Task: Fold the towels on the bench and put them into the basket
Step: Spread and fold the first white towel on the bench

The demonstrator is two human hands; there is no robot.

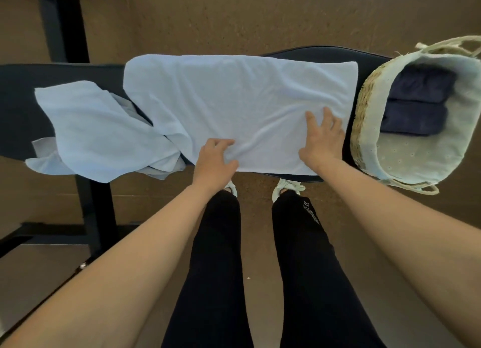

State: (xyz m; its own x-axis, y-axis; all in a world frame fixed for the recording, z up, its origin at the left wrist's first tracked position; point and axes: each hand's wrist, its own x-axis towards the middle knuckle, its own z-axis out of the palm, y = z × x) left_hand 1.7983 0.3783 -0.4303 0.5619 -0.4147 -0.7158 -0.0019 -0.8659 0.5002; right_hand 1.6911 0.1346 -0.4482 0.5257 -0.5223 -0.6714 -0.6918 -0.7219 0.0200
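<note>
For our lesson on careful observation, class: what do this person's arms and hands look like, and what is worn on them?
The left forearm and right forearm are bare as far as the frame shows; no sleeves are visible. The left hand and right hand wear no gloves, and no watch, bracelet or ring can be seen.

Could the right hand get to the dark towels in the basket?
Probably yes. The right hand rests on the light towel beside the basket, whose open top leaves the dark towels uncovered.
</note>
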